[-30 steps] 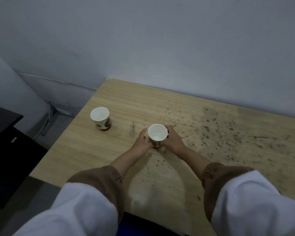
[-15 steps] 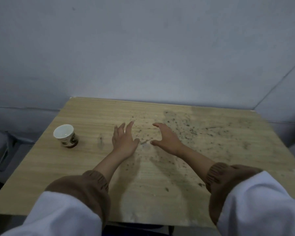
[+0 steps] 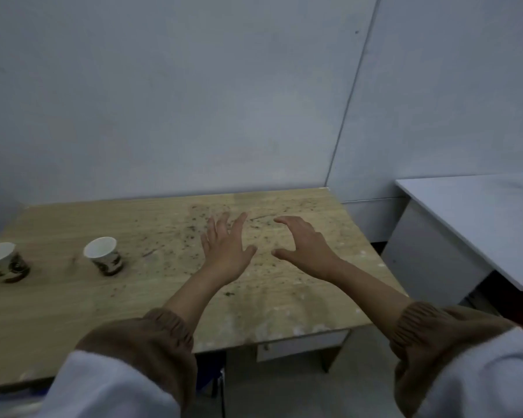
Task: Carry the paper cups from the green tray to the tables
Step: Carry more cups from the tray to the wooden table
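Observation:
Two white paper cups with dark print stand upright on the wooden table [image 3: 73, 303]. One paper cup [image 3: 104, 256] is left of centre, the other paper cup [image 3: 3, 262] is at the left edge of the view. My left hand [image 3: 225, 247] hovers over the table's right half with fingers spread, holding nothing. My right hand [image 3: 304, 247] is beside it, fingers loosely curved, also holding nothing. Both hands are well to the right of the cups. The green tray is not in view.
A grey-white desk [image 3: 480, 218] stands to the right, with a gap of floor between it and the wooden table. Grey walls run behind both. The wooden table's right part is speckled with dark marks.
One second ago both hands held a cup on the table. They have let it go and moved right. The view has swung right, bringing the grey-white desk into sight.

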